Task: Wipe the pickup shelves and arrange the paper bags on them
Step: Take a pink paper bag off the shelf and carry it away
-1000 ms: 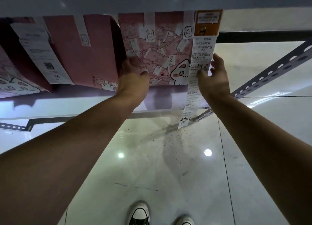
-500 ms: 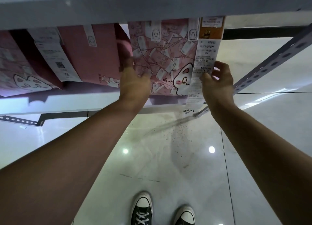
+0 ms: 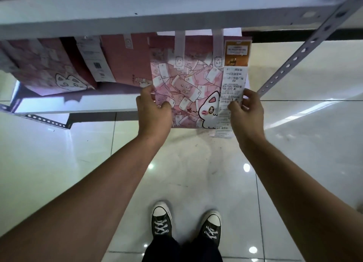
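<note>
A pink paper bag (image 3: 186,84) printed with banknotes and a white cat hangs in front of the lower shelf (image 3: 78,104), off its board. My left hand (image 3: 152,110) grips its left edge. My right hand (image 3: 245,108) grips its right edge, thumb pressed on the long white receipt (image 3: 232,81) taped down the bag's front. Two more pink bags stand on the lower shelf: a plain one (image 3: 125,63) with a receipt, and a cat-printed one (image 3: 49,73) at the far left.
A white upper shelf board (image 3: 137,12) spans the top of the view. A perforated grey metal upright (image 3: 294,55) slants at the right. Below is glossy white tiled floor (image 3: 196,173) and my two black sneakers (image 3: 161,220).
Both hands have drawn the cat-and-banknote bag toward me and down, off the shelf board. The view has tilted down, showing more floor and both shoes.
</note>
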Demonstrator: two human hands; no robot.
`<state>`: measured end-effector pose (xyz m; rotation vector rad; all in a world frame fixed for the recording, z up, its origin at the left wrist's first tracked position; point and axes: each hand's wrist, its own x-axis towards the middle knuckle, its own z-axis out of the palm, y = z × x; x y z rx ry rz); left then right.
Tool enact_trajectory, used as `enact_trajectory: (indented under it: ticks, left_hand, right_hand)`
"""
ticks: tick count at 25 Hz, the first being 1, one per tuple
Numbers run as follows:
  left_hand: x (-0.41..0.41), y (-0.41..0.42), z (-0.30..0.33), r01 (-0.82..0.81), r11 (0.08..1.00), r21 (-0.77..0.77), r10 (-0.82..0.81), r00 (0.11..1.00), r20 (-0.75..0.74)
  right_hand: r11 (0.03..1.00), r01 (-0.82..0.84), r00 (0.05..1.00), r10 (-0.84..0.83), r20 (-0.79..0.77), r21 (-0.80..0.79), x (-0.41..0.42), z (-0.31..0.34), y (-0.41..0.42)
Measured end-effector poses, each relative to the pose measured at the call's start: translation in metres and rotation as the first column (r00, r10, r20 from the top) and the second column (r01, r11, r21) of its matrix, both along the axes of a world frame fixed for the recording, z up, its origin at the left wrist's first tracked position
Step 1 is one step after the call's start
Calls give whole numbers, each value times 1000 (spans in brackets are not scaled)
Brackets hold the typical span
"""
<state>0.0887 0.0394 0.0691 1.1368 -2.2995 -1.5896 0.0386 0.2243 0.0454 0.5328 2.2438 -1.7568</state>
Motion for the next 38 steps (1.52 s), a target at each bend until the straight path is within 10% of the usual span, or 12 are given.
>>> enact_trajectory:
  ticks: [17, 38]
  left_hand:
    - [150, 26, 209, 238, 967, 95, -244, 969, 51]
    - [193, 250, 484, 689, 723, 57, -640, 699, -319]
  right_hand:
    - [968, 233, 971, -237, 31, 89, 192, 229, 33]
    - [741, 664, 685, -659, -311, -105, 326, 501, 250]
